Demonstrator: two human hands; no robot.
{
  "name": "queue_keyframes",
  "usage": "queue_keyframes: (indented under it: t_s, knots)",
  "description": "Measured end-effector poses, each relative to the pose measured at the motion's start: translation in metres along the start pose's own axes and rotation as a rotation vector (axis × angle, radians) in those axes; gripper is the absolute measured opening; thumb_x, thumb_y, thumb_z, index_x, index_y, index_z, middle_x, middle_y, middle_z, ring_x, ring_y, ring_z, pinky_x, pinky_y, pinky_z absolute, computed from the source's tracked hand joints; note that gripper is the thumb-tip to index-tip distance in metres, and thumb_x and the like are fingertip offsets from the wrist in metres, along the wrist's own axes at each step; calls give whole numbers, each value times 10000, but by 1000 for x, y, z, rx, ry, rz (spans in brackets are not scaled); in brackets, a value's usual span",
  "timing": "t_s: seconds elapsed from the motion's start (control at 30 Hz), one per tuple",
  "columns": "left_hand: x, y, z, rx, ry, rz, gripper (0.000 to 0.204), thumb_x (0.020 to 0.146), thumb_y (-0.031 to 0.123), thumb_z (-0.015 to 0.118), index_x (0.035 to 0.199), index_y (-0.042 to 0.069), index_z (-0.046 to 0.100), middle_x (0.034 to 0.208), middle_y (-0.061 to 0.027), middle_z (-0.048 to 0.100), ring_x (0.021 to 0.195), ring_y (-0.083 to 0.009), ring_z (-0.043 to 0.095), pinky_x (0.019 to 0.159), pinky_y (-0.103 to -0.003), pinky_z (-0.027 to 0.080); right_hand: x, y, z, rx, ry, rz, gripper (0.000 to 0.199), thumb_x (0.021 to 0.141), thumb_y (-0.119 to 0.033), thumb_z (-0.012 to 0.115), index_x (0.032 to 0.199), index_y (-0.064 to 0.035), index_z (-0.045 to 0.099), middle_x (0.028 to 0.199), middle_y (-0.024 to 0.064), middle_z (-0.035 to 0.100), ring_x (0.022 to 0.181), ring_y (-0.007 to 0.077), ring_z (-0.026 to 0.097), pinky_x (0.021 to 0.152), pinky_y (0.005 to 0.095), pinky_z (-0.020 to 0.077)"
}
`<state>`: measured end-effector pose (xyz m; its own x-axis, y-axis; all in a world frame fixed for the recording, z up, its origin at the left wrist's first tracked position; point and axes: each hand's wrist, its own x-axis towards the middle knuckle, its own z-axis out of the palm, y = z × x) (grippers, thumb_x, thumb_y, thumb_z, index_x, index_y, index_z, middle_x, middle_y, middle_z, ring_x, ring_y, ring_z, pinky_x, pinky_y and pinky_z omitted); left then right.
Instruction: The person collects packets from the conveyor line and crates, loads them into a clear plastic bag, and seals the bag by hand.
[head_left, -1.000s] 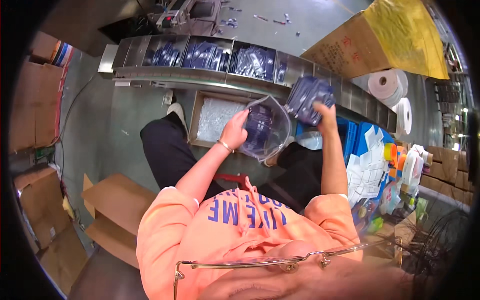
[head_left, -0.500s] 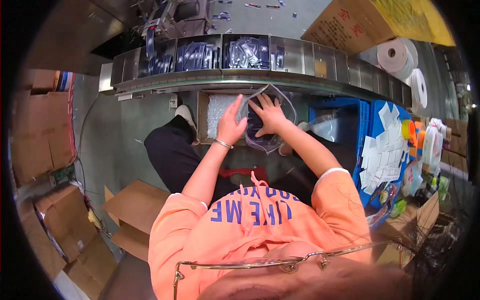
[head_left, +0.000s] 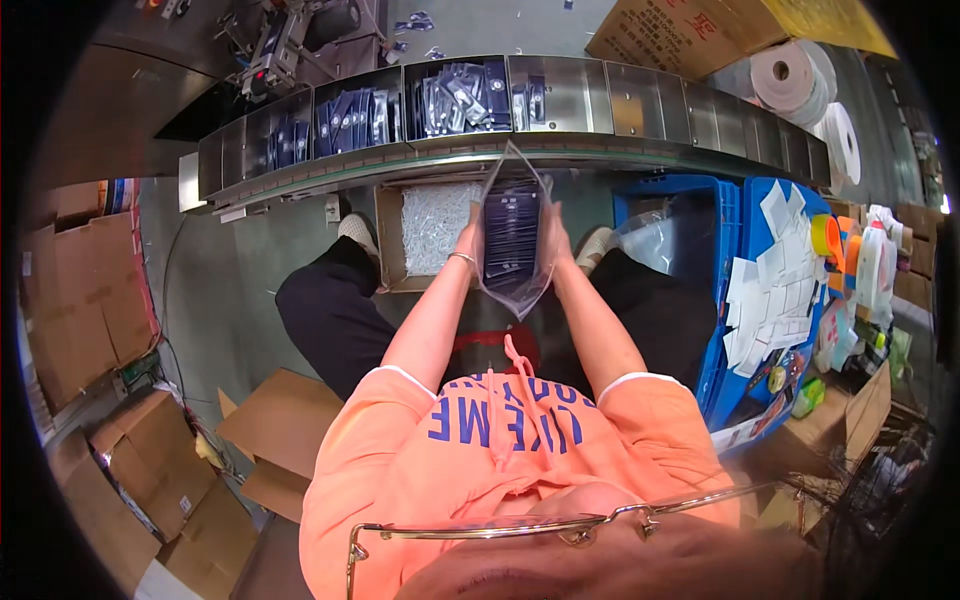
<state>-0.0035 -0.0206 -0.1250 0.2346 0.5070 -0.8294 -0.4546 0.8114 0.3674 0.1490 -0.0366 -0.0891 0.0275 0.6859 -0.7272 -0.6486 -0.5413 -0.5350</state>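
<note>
A clear plastic bag (head_left: 517,300) stands between my hands with its mouth spread open toward me. Inside it, dark navy flat packets (head_left: 512,235) lie stacked in a row. My left hand (head_left: 467,240) presses the bag's left side, and my right hand (head_left: 560,240) clasps the right side. Most of the fingers are hidden behind the plastic. Just left of the bag sits a cardboard box (head_left: 391,262) filled with white, shiny slips (head_left: 430,225).
Ahead runs a metal conveyor (head_left: 640,100) divided into compartments, several of them holding similar packets (head_left: 460,98). Blue crates (head_left: 722,300) stand to the right, with white labels (head_left: 768,285) over one. An open carton (head_left: 275,420) is at lower left; white rolls (head_left: 790,80) are far right.
My right hand has come out of the bag's mouth and gone to its right outer side. My left hand has lowered to the left side. The packets now show in a neat stack.
</note>
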Motion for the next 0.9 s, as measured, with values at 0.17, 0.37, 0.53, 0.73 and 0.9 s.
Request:
queue_keyframes:
  t_s: [0.17,0.37,0.53,0.73,0.9]
  knots:
    - [-15,21,33,193,103,-11,787,860,664,294,1164,-20,538,1046,-133,620,936,-278,589,840,-383,467,22,-6,-25,-146,-76,75,735,914,-586,243,1352,-2,325,1401,105,339,1266,221,332,1058,310,235]
    - [-103,70,72,753,164,1254,405,859,205,517,1182,-39,502,1212,-188,528,1132,-286,500,977,-351,368,-18,-92,20,-208,56,-388,663,943,-535,210,1350,-27,338,1408,136,334,1316,237,282,1056,366,210]
    - [-102,15,95,2059,61,1030,648,685,147,632,1295,134,411,1425,-138,268,1312,-368,237,985,-592,256,-44,-129,109,-311,-131,-717,392,955,-316,397,1211,-34,492,1225,89,524,1155,172,464,990,317,317]
    - [-87,12,69,2220,15,1034,918,613,327,739,1394,210,272,1481,-122,139,1364,-348,98,1010,-624,171,11,-132,170,-969,-41,-736,587,812,-322,616,1221,67,458,1195,198,531,1114,251,509,944,325,383]
    - [-157,37,69,1980,-178,1159,959,519,378,799,1342,144,367,1456,-148,191,1344,-379,144,999,-594,235,32,-143,217,-1225,121,-265,1116,604,-474,763,1354,116,185,1308,279,395,1226,326,404,981,375,344]
